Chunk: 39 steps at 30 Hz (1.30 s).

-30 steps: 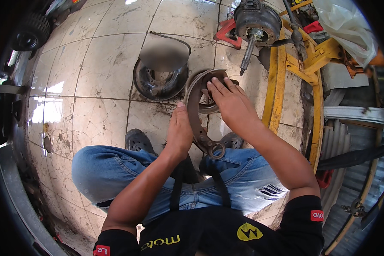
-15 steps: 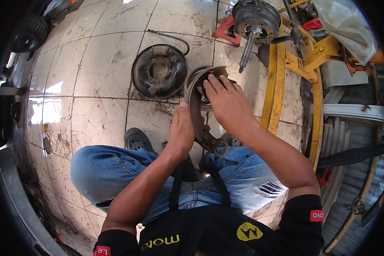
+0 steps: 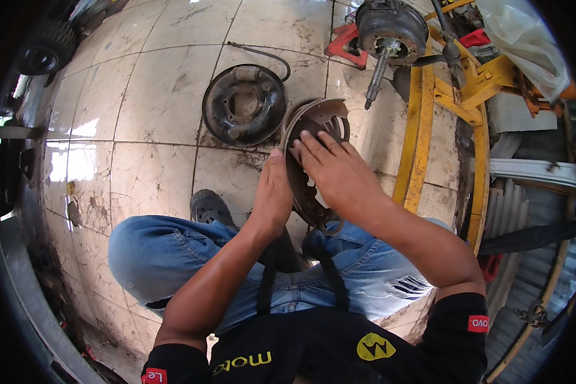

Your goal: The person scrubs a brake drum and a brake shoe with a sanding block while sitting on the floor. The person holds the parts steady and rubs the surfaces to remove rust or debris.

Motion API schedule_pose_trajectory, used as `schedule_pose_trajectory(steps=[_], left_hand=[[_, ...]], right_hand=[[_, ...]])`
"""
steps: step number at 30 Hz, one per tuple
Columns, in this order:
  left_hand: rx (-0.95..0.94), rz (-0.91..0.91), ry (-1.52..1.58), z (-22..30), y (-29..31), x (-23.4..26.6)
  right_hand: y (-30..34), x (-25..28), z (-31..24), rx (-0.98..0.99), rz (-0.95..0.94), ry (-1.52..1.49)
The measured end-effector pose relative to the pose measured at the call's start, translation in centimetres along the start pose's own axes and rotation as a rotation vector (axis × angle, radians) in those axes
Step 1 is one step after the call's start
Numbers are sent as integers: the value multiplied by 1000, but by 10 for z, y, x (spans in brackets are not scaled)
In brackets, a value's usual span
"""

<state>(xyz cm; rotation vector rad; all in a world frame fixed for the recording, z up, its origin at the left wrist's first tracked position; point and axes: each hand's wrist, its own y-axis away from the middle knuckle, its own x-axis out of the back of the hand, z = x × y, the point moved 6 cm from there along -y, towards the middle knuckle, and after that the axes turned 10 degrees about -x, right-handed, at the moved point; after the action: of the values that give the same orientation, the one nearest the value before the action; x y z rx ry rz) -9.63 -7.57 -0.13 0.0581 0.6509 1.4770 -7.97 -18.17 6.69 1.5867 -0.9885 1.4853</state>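
Note:
Between my hands, above the floor in front of my knees, stands a brown, curved brake shoe [image 3: 299, 185], tipped on its edge. More curved metal [image 3: 336, 110] shows behind its far end, partly hidden. My left hand [image 3: 273, 192] grips the shoe's outer left side, most of its fingers out of sight. On its inner side my right hand [image 3: 336, 168] lies with fingers stretched out and flat. A round black brake backing plate [image 3: 221, 105] with a hose attached rests on the tiles, just beyond my left hand.
At the far right a black brake drum with a shaft [image 3: 390, 35] sits beside a red stand [image 3: 349, 48]. A yellow steel frame [image 3: 422, 128] runs along my right. A tyre [image 3: 45, 51] is at far left. My shoe [image 3: 211, 208] is near the left hand.
My right hand has slid nearer and slightly left along the brake shoe's inner side. My left hand stays at the outer edge. The whole view has shifted slightly.

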Motion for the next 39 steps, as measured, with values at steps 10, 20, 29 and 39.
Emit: schedule_pose_trajectory(steps=[10,20,29,39], left_hand=[[148,36,-23,4,-11,12],[160,-48,8,14,-12,13],[43,-8,45,18,-9,12],[114,-43,-62,5,-15,19]], right_hand=[[-4,-5,17,30,-2,-19],[-10,-12,37,21,-7,-67],[-10,0,45,-2,6,-89],[-5,-9,45,1,-14,-74]])
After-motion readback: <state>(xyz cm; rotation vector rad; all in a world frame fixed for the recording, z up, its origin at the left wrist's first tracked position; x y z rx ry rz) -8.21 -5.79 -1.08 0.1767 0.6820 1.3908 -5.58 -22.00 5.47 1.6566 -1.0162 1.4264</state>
